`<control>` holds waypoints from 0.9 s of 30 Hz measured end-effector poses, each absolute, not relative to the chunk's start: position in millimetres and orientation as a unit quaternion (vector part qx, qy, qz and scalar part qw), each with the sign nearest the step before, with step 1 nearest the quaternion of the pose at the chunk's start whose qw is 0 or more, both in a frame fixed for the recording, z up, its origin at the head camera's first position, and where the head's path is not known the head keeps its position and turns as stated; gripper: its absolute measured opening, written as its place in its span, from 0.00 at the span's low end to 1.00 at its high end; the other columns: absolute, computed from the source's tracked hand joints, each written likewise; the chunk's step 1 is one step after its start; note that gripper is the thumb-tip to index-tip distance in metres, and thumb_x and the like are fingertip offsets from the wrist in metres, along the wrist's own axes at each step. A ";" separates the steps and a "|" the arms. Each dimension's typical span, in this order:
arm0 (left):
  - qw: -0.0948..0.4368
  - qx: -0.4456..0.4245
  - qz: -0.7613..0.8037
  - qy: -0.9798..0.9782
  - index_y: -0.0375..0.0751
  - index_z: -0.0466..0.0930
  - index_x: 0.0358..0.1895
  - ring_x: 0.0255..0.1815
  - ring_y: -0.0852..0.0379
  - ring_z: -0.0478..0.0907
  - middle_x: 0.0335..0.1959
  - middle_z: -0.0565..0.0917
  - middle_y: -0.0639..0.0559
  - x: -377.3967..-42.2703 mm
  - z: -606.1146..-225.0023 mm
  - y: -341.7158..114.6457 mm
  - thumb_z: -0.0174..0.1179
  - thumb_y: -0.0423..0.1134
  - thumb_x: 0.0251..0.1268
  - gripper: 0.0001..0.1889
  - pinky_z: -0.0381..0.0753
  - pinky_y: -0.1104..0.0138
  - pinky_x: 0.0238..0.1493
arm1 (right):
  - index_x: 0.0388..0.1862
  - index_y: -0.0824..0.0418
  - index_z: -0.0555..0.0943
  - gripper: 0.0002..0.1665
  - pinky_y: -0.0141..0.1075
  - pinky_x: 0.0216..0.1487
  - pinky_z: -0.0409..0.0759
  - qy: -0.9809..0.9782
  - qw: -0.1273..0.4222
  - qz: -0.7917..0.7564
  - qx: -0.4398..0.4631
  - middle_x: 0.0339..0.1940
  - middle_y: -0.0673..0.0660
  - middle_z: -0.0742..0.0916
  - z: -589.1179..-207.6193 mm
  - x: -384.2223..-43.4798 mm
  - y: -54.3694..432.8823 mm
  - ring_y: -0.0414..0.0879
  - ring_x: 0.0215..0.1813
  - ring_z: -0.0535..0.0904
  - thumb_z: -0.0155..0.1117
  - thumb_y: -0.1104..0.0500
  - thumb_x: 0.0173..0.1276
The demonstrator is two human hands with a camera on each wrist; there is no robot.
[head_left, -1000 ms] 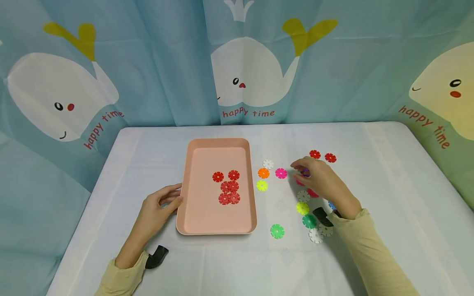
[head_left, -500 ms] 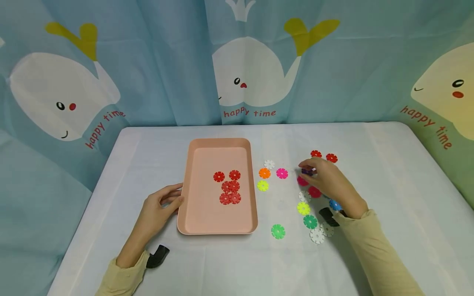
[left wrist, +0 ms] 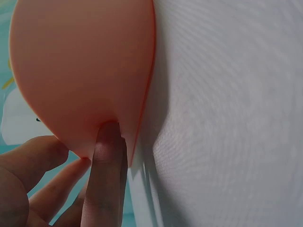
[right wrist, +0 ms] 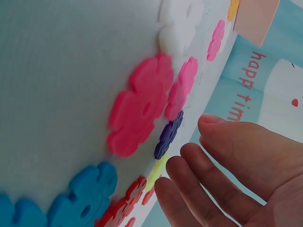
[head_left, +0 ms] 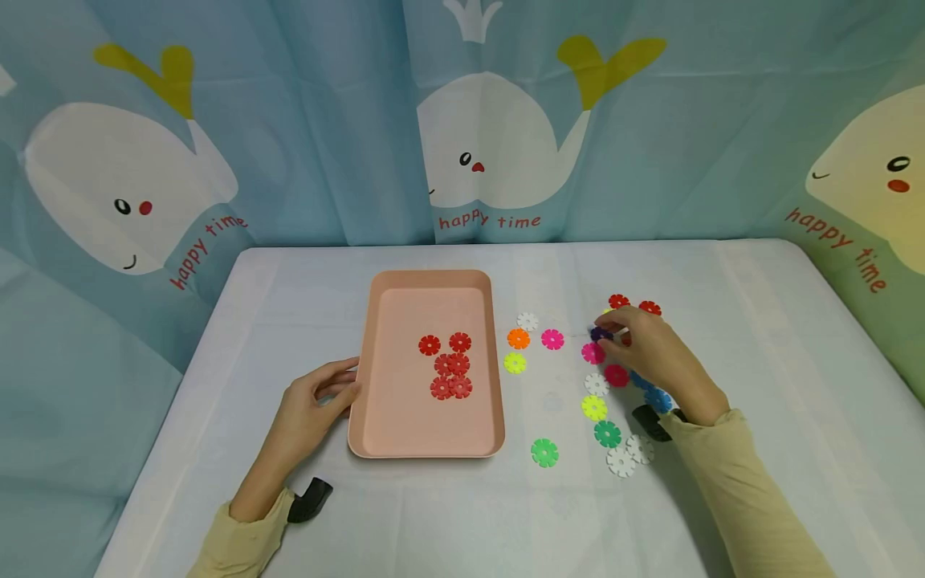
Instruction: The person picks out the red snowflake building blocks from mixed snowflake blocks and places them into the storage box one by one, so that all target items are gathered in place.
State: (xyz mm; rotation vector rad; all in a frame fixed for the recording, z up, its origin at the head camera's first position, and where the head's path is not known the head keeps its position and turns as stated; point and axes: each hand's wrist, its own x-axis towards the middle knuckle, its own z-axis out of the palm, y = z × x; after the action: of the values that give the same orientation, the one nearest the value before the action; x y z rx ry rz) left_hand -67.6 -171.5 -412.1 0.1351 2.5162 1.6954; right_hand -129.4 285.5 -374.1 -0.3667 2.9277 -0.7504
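Observation:
At the left side of a pink tray [head_left: 390, 433], my left hand [head_left: 307, 413] grips the rim. In the left wrist view its thumb [left wrist: 109, 146] lies against the tray wall and the other fingers are at the edge. My right hand [head_left: 646, 345] is over the scattered notched plastic discs, fingers loosely bent and nothing between them. Nearest its fingertips is a dark purple disc [head_left: 601, 335]; in the right wrist view a pink disc [right wrist: 182, 90], a crimson disc [right wrist: 142, 106] and a blue disc [right wrist: 83, 201] lie close by. Several red discs [head_left: 429, 345] lie in the tray.
Between tray and right hand lie an orange disc [head_left: 518, 339], a yellow disc [head_left: 515, 363] and a white disc [head_left: 527, 321]. Nearer the front are green discs [head_left: 545, 453] and white discs [head_left: 621, 461]. Behind the white-covered table [head_left: 766, 337] hangs a whale-print curtain [head_left: 325, 120].
My right hand has moved right, away from the tray, uncovering the purple and pink discs and more of the blue ones. The left hand keeps its place on the tray.

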 end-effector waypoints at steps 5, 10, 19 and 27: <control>0.047 0.048 0.550 0.832 0.35 0.76 0.64 0.51 0.43 0.84 0.51 0.85 0.37 -68.0 -411.6 -171.1 0.62 0.34 0.70 0.21 0.87 0.70 0.40 | 0.55 0.73 0.80 0.21 0.54 0.48 0.85 0.961 0.048 -0.246 -0.119 0.49 0.70 0.85 -372.2 -129.1 289.7 0.62 0.50 0.82 0.70 0.66 0.64; 0.051 0.044 0.555 0.829 0.34 0.76 0.64 0.50 0.43 0.84 0.51 0.84 0.36 -68.0 -412.1 -171.1 0.62 0.33 0.70 0.21 0.88 0.68 0.39 | 0.54 0.73 0.80 0.21 0.56 0.51 0.83 0.964 0.051 -0.238 -0.108 0.49 0.70 0.85 -372.1 -130.5 293.3 0.63 0.51 0.82 0.70 0.66 0.64; 0.050 0.046 0.553 0.831 0.35 0.76 0.64 0.50 0.44 0.84 0.51 0.84 0.37 -67.4 -411.8 -171.5 0.62 0.35 0.70 0.21 0.87 0.68 0.40 | 0.54 0.74 0.80 0.22 0.57 0.52 0.83 0.968 0.063 -0.224 -0.090 0.47 0.70 0.84 -373.0 -134.4 298.9 0.64 0.51 0.80 0.71 0.67 0.63; 0.048 0.047 0.547 0.835 0.35 0.76 0.64 0.51 0.44 0.84 0.52 0.85 0.38 -67.0 -411.3 -171.3 0.62 0.35 0.70 0.21 0.86 0.71 0.40 | 0.52 0.73 0.80 0.20 0.55 0.51 0.84 0.968 0.071 -0.226 -0.080 0.45 0.68 0.84 -375.0 -136.5 305.2 0.63 0.49 0.80 0.71 0.65 0.64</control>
State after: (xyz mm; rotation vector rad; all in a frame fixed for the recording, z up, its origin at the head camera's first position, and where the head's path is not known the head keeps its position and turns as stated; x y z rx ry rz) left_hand -67.0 -171.3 -411.3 0.1427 2.5439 1.6667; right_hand -136.5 305.2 -375.0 -0.2412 2.9114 -0.6785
